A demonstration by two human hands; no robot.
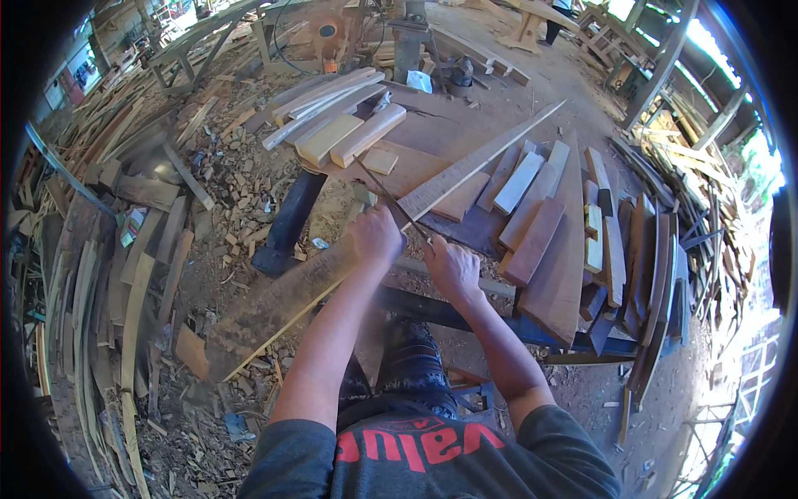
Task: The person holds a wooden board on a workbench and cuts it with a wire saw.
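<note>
A long, tapered wooden board [283,308] lies diagonally from the lower left toward the upper right. My left hand [376,235] is closed on it near the middle. My right hand [450,266] is closed on the near end of a thin, dark, blade-like tool [374,179], whose length crosses the board beside my left hand and points up-left. A small pale block [381,160] lies just beyond the tool, near a row of cut blocks [366,133]. More blocks [532,237] and wide tapered planks [553,308] lie to the right of my hands.
The bench [428,137] stands on dark legs [287,229]. Heaps of offcuts [116,308] and wood chips cover the ground at the left. Stacked planks [652,274] and posts [665,62] line the right. A person's dark legs [555,25] show far back.
</note>
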